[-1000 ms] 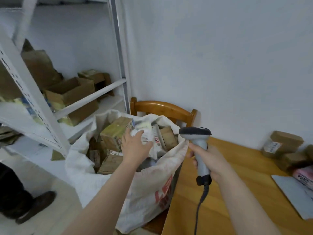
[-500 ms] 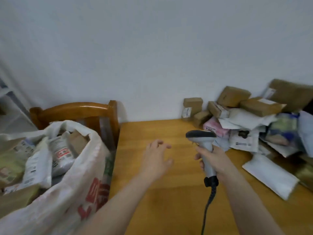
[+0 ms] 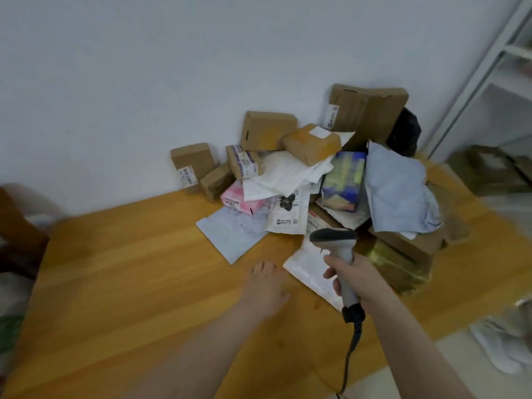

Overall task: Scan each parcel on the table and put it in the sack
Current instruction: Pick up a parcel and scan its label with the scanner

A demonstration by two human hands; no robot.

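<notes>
At table (image 3: 129, 269) centre, our empty, spread L hand (image 3: 266, 286) hovers just left of mailer (image 3: 305, 263); R hand (image 3: 354, 279) grips scanner (image 3: 334, 240).

Parcel sorting room, heaped parcels (image 3: 316, 168) on table (image 3: 129, 269), metal shelving (image 3: 489, 67)

Left grip (image 3: 266, 287) spread, right grip (image 3: 357, 276) clenched.

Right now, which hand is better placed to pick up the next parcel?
Left. The left hand is empty, its fingers relaxed, just beside the flat white plastic mailer on the wooden table. The right hand grips the grey handheld barcode scanner.
</notes>
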